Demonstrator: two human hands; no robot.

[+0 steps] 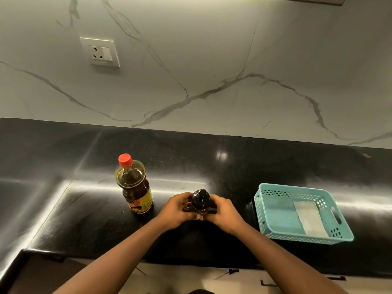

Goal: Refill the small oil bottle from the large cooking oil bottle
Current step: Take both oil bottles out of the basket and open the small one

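The small oil bottle [200, 200], dark with a black rounded cap, stands upright on the black counter near its front edge. My left hand [177, 210] grips its left side and my right hand [224, 213] grips its right side; the fingers of both hide the lower body. The large cooking oil bottle [134, 185] stands upright a short way to the left, clear plastic with dark oil, a yellow label and a red cap screwed on. Neither hand touches it.
A teal perforated plastic basket [263, 211] sits on the counter to the right, with a pale folded cloth [310, 218] inside. The black granite counter [233, 166] runs back to a marble wall bearing a socket [100, 52].
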